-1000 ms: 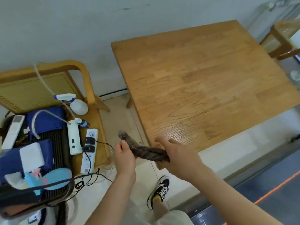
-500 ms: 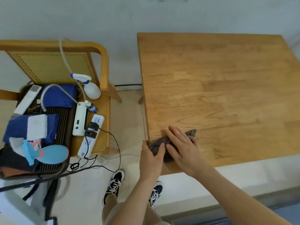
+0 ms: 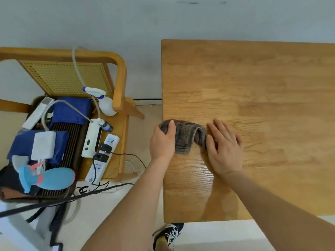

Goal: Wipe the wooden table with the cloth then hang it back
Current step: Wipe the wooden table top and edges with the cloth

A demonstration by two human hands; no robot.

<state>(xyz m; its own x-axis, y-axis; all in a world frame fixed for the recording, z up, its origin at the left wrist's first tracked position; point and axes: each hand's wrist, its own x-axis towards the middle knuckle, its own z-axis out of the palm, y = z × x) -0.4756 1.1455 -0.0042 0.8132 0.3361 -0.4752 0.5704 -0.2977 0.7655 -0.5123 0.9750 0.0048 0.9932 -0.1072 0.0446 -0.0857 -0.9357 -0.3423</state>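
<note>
A dark grey-brown striped cloth (image 3: 186,136) lies bunched on the wooden table (image 3: 262,84), close to its left edge. My left hand (image 3: 163,142) grips the cloth's left end at the table edge, thumb over the fabric. Flat on the cloth's right end rests my right hand (image 3: 224,147), fingers spread and pointing away from me. The cloth's middle shows between the two hands, with a fold raised up.
A wooden cane-back chair (image 3: 119,75) stands left of the table, loaded with a spray bottle (image 3: 106,104), a power strip (image 3: 101,160), blue cloths and other clutter. Cables trail on the floor. My shoe (image 3: 168,234) is below the table's near edge.
The twisted cloth was held in the air by both hands, then set on the table's near left part. Now it sits farther up the table and both hands spread it apart.
</note>
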